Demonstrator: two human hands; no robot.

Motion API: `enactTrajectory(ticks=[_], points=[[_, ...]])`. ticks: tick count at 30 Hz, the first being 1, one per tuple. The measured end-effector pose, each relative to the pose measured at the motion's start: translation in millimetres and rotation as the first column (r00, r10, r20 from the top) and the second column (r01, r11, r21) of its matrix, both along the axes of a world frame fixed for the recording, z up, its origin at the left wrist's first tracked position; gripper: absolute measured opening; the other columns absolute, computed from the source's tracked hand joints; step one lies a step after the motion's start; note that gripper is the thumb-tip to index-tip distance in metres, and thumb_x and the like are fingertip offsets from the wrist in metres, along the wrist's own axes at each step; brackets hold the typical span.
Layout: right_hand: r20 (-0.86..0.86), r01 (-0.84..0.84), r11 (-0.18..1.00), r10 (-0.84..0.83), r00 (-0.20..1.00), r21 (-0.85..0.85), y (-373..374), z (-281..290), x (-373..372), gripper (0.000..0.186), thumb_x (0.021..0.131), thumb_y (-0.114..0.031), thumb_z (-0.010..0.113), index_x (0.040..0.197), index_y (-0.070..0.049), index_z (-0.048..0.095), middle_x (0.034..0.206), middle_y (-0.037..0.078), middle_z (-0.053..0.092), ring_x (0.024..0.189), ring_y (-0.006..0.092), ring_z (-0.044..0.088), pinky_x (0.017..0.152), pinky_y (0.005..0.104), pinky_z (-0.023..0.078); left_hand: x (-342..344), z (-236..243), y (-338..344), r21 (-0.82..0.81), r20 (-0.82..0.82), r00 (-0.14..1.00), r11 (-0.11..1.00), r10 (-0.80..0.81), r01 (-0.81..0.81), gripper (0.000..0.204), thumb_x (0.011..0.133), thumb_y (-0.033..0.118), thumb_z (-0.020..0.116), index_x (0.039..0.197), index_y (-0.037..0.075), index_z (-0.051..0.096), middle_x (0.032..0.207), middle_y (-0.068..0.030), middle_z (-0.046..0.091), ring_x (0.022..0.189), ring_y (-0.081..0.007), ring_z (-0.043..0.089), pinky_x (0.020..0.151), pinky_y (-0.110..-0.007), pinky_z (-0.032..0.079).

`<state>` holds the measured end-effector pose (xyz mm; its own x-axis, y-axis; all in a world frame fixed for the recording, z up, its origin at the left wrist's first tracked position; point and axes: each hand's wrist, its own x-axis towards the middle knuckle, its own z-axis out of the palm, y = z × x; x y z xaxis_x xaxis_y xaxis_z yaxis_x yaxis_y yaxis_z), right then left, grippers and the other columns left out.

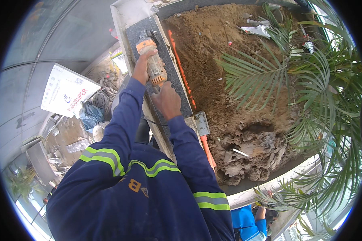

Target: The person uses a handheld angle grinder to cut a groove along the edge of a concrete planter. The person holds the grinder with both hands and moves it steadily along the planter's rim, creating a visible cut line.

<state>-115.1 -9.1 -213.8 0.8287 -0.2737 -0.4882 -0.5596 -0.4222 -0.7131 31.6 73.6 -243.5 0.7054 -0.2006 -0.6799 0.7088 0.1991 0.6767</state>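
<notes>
My left hand [141,67] is wrapped round the front part of a dusty orange and grey angle grinder [156,69]. My right hand [167,101] grips its rear end, closer to my body. The grinder's head points away from me, over a dark speckled stone slab [173,72] that caps the planter wall. Pale dust hangs near the slab's far end. The cutting disc cannot be made out. A black cord [155,121] shows below my right hand.
Brown soil [205,52] fills the planter on the right, with palm fronds [265,72] over it. By the slab lie an orange strip [181,68] and a grey-headed tool with an orange handle [207,150]. A white printed board [68,90] and coiled cables [102,100] are at left. Another person's blue sleeve [243,219] shows bottom right.
</notes>
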Motion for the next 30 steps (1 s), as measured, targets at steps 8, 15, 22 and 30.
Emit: enactTrajectory(ticks=[8, 15, 22, 30], points=[[0.03, 0.013, 1.0, -0.014, 0.999, 0.017, 0.1, -2.4, 23.5, 0.043, 0.081, -0.024, 0.07, 0.106, 0.006, 0.052, 0.095, 0.033, 0.07, 0.093, 0.0486, 0.069, 0.083, 0.0548, 0.054, 23.9, -4.5, 2.7, 0.015, 0.07, 0.997, 1.0, -0.013, 0.011, 0.05, 0.081, 0.03, 0.075, 0.12, 0.005, 0.055, 0.09, -0.015, 0.064, 0.077, -0.0302, 0.069, 0.066, -0.047, 0.06], [0.061, 0.037, 0.999, -0.039, 0.997, 0.028, 5.1, -9.5, 46.3, 0.044, 0.081, -0.024, 0.071, 0.107, 0.006, 0.052, 0.096, 0.032, 0.07, 0.094, 0.0482, 0.07, 0.083, 0.0541, 0.054, 44.0, -4.3, 3.3, -0.01, 0.104, 0.995, 1.0, 0.008, -0.007, 0.046, 0.081, 0.027, 0.076, 0.117, 0.006, 0.056, 0.087, -0.0135, 0.064, 0.076, -0.0305, 0.07, 0.064, -0.049, 0.061], [0.082, 0.039, 0.999, -0.041, 0.996, 0.028, 7.2, -14.7, 52.3, 0.045, 0.08, -0.025, 0.072, 0.107, 0.006, 0.054, 0.095, 0.031, 0.071, 0.093, 0.0469, 0.07, 0.083, 0.0525, 0.055, 53.7, -6.3, 5.4, 0.001, 0.106, 0.994, 1.0, -0.012, 0.012, 0.047, 0.081, 0.026, 0.076, 0.119, 0.006, 0.056, 0.09, -0.0141, 0.064, 0.076, -0.0314, 0.07, 0.064, -0.049, 0.061], [0.007, 0.032, 0.999, -0.033, 0.999, 0.043, 3.5, 1.3, 22.2, 0.046, 0.08, -0.026, 0.073, 0.107, 0.005, 0.053, 0.095, 0.032, 0.07, 0.093, 0.0476, 0.07, 0.084, 0.0532, 0.055, 24.5, -7.1, 6.1, 0.01, 0.047, 0.999, 1.0, -0.007, 0.006, 0.05, 0.08, 0.028, 0.077, 0.12, 0.006, 0.055, 0.089, -0.0147, 0.064, 0.076, -0.0315, 0.07, 0.065, -0.049, 0.061]])
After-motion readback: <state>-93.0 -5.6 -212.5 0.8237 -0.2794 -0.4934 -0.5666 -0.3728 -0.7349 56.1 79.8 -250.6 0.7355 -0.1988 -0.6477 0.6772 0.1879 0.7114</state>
